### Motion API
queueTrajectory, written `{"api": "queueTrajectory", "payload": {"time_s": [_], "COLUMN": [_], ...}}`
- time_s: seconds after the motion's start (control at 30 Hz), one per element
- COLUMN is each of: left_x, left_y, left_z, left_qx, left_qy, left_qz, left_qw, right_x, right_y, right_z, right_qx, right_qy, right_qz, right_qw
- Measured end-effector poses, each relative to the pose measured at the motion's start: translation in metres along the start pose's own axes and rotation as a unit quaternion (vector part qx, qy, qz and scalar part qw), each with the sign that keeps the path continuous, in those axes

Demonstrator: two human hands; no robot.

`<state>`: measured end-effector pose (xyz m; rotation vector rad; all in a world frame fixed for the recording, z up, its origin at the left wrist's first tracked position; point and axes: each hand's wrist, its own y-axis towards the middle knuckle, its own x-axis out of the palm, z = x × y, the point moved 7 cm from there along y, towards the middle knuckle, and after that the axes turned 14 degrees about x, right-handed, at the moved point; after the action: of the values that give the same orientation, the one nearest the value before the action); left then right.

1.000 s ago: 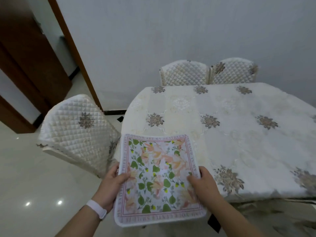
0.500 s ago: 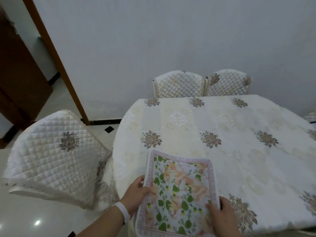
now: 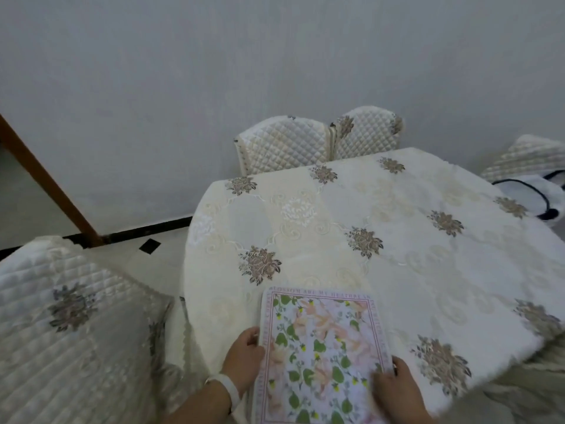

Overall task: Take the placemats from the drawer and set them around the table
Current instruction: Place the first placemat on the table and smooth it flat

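A floral placemat (image 3: 321, 350) with green leaves and a pink lettered border sits over the near edge of the table (image 3: 397, 240), which wears a cream embroidered cloth. My left hand (image 3: 244, 359) grips the mat's left edge, thumb on top. My right hand (image 3: 397, 390) holds the lower right part of the mat, fingers curled over it. Whether more mats are stacked under this one cannot be told. The mat's near end runs out of the frame.
A quilted white chair (image 3: 76, 325) stands close at my left. Two more quilted chairs (image 3: 318, 142) back onto the grey wall behind the table. At the far right are another chair (image 3: 526, 157) and a white, dark-trimmed item (image 3: 532, 197). A brown door frame (image 3: 46, 179) leans at left.
I have stepped closer to the table. The placemat in both hands has moved forward and right, from beyond the table's edge to over its near part.
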<state>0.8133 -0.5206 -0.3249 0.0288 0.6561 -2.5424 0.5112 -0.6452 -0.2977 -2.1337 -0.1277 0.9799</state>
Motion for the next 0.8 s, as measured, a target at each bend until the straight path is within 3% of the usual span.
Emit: {"api": "queueTrajectory", "payload": {"time_s": [0.3, 0.43, 0.67, 0.8], "left_x": [0.004, 0.001, 0.027, 0.030], "left_y": [0.009, 0.009, 0.009, 0.007], "left_z": [0.004, 0.017, 0.017, 0.016], "left_qx": [0.096, 0.098, 0.066, 0.073], "left_qy": [0.127, 0.114, 0.007, -0.001], "left_qz": [0.025, 0.036, -0.080, -0.078], "left_qw": [0.987, 0.988, 0.995, 0.994], "right_x": [0.010, 0.003, 0.003, 0.004], "right_y": [0.016, -0.018, -0.021, -0.026], "right_z": [0.007, -0.009, -0.009, -0.011], "right_qx": [-0.067, -0.043, -0.056, -0.073], "right_qy": [-0.058, 0.020, -0.001, 0.001], "right_qz": [0.076, 0.066, 0.064, 0.063], "right_qw": [0.993, 0.997, 0.996, 0.995]}}
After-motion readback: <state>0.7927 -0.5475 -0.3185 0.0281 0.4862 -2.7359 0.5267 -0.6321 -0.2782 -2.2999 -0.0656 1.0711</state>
